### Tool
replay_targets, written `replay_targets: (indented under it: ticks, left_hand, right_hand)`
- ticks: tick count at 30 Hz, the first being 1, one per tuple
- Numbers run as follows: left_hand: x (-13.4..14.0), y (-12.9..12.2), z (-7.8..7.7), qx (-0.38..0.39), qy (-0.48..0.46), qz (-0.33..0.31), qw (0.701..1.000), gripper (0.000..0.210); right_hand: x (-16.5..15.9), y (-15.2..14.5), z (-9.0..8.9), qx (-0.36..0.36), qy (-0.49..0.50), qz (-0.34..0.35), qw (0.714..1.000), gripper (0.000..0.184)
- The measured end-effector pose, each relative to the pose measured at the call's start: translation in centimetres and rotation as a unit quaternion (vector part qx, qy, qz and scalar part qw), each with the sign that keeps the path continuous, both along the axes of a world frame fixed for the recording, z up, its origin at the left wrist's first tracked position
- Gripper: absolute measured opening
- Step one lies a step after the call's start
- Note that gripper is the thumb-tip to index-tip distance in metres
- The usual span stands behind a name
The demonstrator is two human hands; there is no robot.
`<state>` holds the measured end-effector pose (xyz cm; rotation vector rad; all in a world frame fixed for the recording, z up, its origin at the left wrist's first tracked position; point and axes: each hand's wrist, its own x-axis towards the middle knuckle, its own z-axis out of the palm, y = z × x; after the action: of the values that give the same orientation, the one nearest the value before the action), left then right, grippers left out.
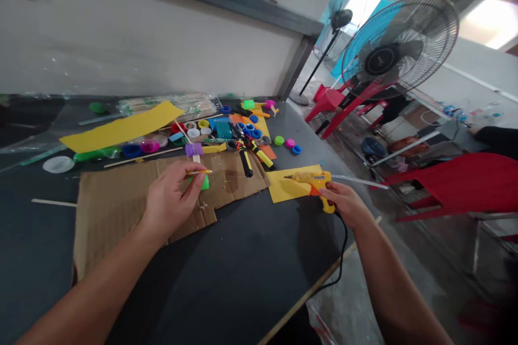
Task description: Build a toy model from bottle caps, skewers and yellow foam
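Observation:
My left hand (175, 194) is closed in a pinch on a short, thin stick (199, 172), yellowish with a pale tip, held over the cardboard sheet (117, 194). Just beyond the fingers a purple bottle cap (193, 149) sits at the end of pale sticks (196, 159). A bright green piece (205, 183) shows partly behind my thumb. To the right, my right hand (342, 199) grips a yellow hot glue gun (311, 178) by its handle. Its nozzle points left above a yellow paper sheet (279, 188), and a clear glue stick (360, 180) juts from its back.
Pliers (253, 153) with black and yellow handles lie past the cardboard, among several coloured bottle caps (193, 132). A long yellow strip (121, 128) lies at the back left. The gun's black cord (343, 250) hangs over the table edge. A fan (380, 59) stands at right.

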<state>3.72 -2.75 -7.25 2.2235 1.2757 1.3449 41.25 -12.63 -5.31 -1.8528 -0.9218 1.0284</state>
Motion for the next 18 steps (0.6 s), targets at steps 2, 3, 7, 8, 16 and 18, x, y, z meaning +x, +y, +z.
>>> replay_targets:
  ticks: [2,3,7,8,16,18]
  left_hand:
    - [0.0,0.0,0.1,0.000,-0.004,0.001,1.000,0.008]
    - [0.0,0.0,0.1,0.000,-0.006,0.002,1.000,0.008]
    - [-0.1,0.0,0.2,-0.003,-0.008,0.005,1.000,0.008]
    - [-0.1,0.0,0.2,-0.004,-0.007,0.006,1.000,0.008]
    - [0.0,-0.3,0.5,-0.022,-0.009,0.003,1.000,0.008]
    - [-0.1,-0.3,0.5,-0.017,-0.010,0.000,1.000,0.008]
  right_hand:
    - [0.2,0.2,-0.1,-0.009,-0.059,0.007,0.998,0.039]
    - [0.4,0.2,-0.2,-0.021,-0.101,0.012,0.995,0.037]
    - [1.2,0.4,0.3,-0.101,-0.331,0.062,0.936,0.033]
    - [1.0,0.4,0.8,-0.105,-0.393,0.068,0.911,0.032]
    - [-12.0,3.6,6.5,0.260,-0.386,0.179,0.867,0.017]
    - [-15.5,5.5,6.1,0.299,-0.342,0.267,0.850,0.013]
